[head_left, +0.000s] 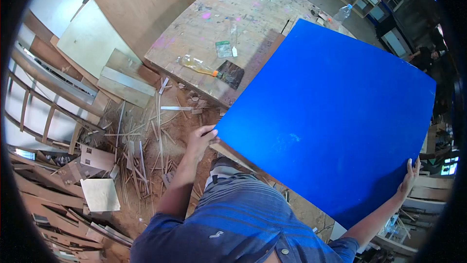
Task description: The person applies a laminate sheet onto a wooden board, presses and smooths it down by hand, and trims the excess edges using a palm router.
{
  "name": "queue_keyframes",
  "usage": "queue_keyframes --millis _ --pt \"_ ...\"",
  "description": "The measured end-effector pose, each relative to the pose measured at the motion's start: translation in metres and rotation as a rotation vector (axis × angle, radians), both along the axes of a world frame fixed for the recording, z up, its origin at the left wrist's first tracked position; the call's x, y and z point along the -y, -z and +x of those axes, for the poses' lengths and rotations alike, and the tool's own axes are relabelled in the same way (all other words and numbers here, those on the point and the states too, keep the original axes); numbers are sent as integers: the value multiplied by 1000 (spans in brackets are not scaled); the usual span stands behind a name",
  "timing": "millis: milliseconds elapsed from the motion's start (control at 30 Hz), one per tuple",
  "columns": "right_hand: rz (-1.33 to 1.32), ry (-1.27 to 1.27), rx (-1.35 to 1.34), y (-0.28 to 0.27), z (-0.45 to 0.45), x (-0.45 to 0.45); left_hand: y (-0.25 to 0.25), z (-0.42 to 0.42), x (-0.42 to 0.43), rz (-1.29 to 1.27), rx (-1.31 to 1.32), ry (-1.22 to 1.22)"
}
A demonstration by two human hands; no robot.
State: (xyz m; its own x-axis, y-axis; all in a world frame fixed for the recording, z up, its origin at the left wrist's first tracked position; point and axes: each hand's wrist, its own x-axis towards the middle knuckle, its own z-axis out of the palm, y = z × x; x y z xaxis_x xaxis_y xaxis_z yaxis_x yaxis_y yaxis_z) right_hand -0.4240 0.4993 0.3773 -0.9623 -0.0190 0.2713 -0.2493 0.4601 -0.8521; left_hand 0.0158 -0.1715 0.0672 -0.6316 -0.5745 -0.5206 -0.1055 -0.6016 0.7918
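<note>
Offcuts (138, 166) litter the floor (185, 127) left of the left grip (200, 142), so watch footing. Capped bottle (197, 64) lies beyond that grip on the surface (187, 32); best keep clearance there. Left grip is grasping the blue panel (335, 117) at its left corner. Panel spans between both grips, partly over the surface; can't tell if it's resting. Right grip (408, 180) grasps its near-right edge; keep both level, share the load.
</note>
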Motion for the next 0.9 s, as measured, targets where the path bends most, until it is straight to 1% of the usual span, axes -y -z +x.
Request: queue_keyframes --millis 67,133,233,267,367,433,467,500,567,633,667,767,867,900 --pt "-17 -19 6 9 0 -1 17 19 -11 17 32 -9" --pt "-41 -45 27 15 -4 5 17 31 -21 28 102 -44" --pt "-86 -74 76 26 -7 10 34 42 -33 32 51 -71" --pt "-70 -82 52 30 -13 8 40 44 -37 28 48 -85" --pt "5 9 73 26 -7 21 38 42 -51 11 52 -110" --pt "-74 -57 60 35 -23 -2 23 36 -55 -9 87 -130" --pt "-124 10 68 37 -28 -10 18 32 -48 -144 72 -60" --pt "26 69 49 29 -32 -15 13 22 -35 -272 59 14" --pt "-3 46 67 27 -60 -44 -37 -12 -12 -382 -10 46" --pt "10 141 15 17 -56 -30 -60 -46 16 -466 -78 60" --pt "11 192 -17 11 -49 -17 -68 -60 24 -442 -95 41" --pt "-109 209 -8 6 -40 -4 -76 -80 34 -376 -128 -5" --pt "-66 160 -42 11 -52 -33 -70 -78 34 -312 -112 -24" --pt "-49 168 -40 11 -48 -33 -60 -72 33 -293 -103 -19"
